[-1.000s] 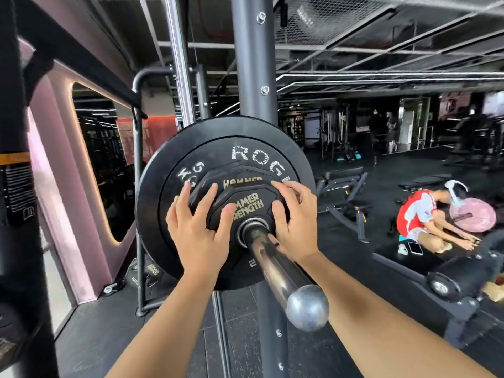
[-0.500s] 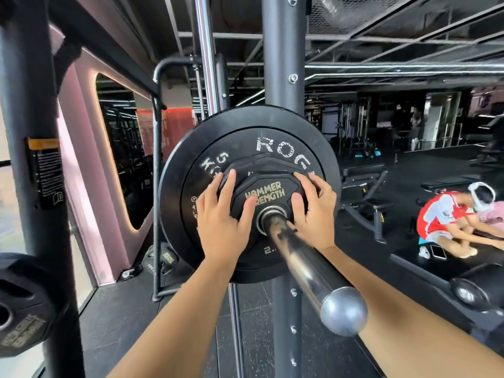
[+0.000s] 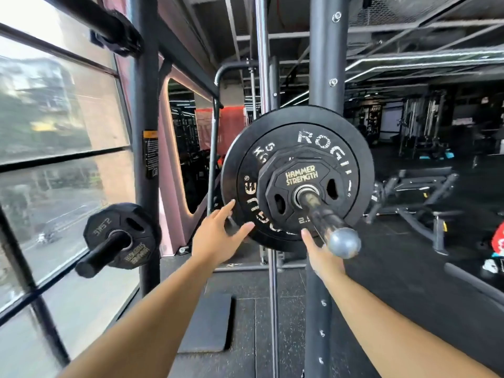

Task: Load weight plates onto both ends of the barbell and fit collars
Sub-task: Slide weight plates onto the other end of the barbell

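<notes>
Looking straight down the end of the barbell (image 3: pixel 324 214), poking out toward the camera, round end cap (image 3: pixel 344 242) sitting at about 5 o'clock from the middle of the shot. Got two plates slid on there: a big plate (image 3: pixel 300 118) with ROGUE and 5 KG in white lettering, and flat against its face a small plate (image 3: pixel 300 177), angular-edged, stamped HAMMER STRENGTH, dead centre on the big one.

Left hand (image 3: pixel 218 236) up at 8 o'clock of the big plate, grip wide open, fingers straight and spread, holding nothing. Fingertips overlapping the rim, honestly can't tell whether touching or just off it. Right hand (image 3: pixel 320 255) at 6 o'clock, under the bar and just beside the end cap, partly hidden behind it. Grip loose as far as visible, one straight finger pointing up toward the small plate, nothing in it.

Behind the plates, a dark rack post (image 3: pixel 327 64) running up to 12 o'clock. Over at 9 o'clock, another post (image 3: pixel 147 105) with a warning sticker (image 3: pixel 150 154), plus a spare plate (image 3: pixel 122 236) parked on a storage peg (image 3: pixel 101 255), 2.5KG reading upside down on it. Big window (image 3: pixel 54 118) filling 9 to 11 o'clock, blurry street outside. Out at 3 o'clock, a workout bench (image 3: pixel 425 184) on the dark floor (image 3: pixel 409 296), well apart from the rack post. Down at 6 o'clock, a dark mat (image 3: pixel 207 323) lying flat on the floor.
</notes>
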